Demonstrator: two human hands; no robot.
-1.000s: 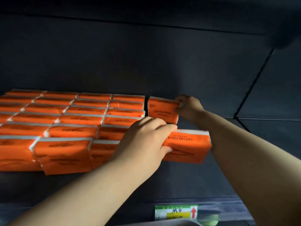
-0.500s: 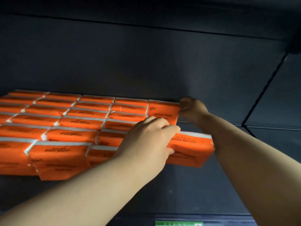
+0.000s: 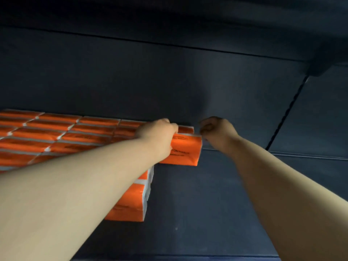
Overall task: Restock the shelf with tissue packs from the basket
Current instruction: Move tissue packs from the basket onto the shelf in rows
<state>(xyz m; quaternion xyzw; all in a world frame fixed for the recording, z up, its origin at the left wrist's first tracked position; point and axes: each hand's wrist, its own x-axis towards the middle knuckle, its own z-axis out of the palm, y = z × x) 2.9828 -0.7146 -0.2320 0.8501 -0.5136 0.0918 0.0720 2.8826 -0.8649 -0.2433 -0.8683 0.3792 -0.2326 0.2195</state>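
- Tissue pack (image 3: 185,151), orange with white ends, is lying flat on the dark shelf (image 3: 207,204) at the right edge of the stocked block, just in front of the rearmost pack (image 3: 185,129) by the back wall (image 3: 169,81).
- The left hand (image 3: 158,134) is gripping it, fingers curled over its left part, and the forearm is hiding that end.
- The right hand (image 3: 218,131) is hovering just beside the pack's far right corner with fingers curled. Whether it is pinching the wrapper, touching it or holding nothing cannot be told.
- The step in hand is probably seating this pack as the next one in a new column beside the rows of packs (image 3: 56,132).
- Doing it well is likely calling for sliding the pack flat and square, with its long side touching the neighbouring row and its back edge meeting the rearmost pack.
- The right hand could be serving as a stop at the open end.
- The soft wrapper is probably going to buckle under a hard shove, so gentle, even pressure is suiting it better.
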